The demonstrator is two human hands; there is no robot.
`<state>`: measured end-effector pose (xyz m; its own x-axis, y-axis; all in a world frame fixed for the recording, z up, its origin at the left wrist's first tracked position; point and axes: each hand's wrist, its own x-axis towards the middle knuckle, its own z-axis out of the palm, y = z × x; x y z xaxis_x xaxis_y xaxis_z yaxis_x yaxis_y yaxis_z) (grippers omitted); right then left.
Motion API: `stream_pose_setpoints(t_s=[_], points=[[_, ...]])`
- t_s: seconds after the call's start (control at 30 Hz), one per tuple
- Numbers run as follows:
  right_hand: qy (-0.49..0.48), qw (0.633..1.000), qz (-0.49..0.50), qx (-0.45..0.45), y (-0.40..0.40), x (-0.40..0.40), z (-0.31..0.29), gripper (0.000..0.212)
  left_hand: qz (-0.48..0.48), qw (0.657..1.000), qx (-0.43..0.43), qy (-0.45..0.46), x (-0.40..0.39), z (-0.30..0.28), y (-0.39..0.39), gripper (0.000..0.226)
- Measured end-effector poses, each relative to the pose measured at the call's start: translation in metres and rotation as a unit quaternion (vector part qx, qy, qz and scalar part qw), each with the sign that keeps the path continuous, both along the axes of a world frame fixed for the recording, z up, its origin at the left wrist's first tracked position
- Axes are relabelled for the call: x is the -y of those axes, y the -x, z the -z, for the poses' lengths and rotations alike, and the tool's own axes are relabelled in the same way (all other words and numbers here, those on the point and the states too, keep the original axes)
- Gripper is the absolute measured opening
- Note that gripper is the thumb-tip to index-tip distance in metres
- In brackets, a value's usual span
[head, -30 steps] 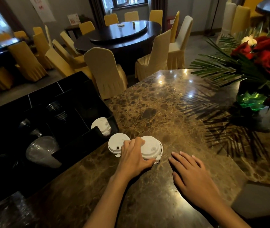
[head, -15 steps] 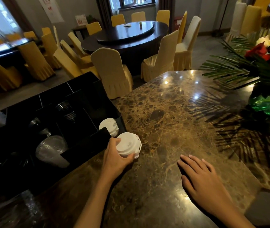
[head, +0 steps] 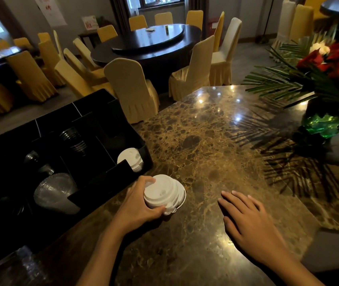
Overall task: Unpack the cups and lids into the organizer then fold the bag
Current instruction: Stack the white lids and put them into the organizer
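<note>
Head view: marble surface (head: 216,141)
Left hand (head: 137,203): gripping stacked white lids (head: 162,193), just beside the black organizer (head: 102,129); more lids (head: 130,158) in its near-right compartment
Right hand (head: 251,223): flat, fingers spread, holding nothing

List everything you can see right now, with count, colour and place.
organizer: one, black, table's left edge
lids in organizer: small stack, white, front-right compartment
held lids: stack, white, on the table
clear cups: several, organizer's left compartments
marble table: one, brown
flower arrangement: one, red and green, far right
covered chairs: many, yellow, background
round table: one, dark, background
left hand: grip closed on held lids
right hand: flat on the table, open
</note>
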<state>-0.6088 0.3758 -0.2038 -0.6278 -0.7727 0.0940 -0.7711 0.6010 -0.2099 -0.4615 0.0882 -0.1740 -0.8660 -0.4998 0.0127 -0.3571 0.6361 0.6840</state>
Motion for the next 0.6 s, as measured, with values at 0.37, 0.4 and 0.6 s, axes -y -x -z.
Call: stream_pose_setpoints(t_s=[0.37,0.4,0.6], points=[[0.0,1.0,0.007,0.005,0.0,0.001,0.001,0.047,0.203,0.974,0.098,0.019,0.03,-0.009,0.035,0.076],[0.002,1.0,0.008,0.004,0.0,0.001,0.001,0.047,0.209,0.973,0.099,0.022,0.032,-0.006,0.035,0.077],[0.002,1.0,0.004,0.004,0.001,0.003,0.001,0.047,0.196,0.979,0.054,0.03,0.024,0.004,0.029,0.081]])
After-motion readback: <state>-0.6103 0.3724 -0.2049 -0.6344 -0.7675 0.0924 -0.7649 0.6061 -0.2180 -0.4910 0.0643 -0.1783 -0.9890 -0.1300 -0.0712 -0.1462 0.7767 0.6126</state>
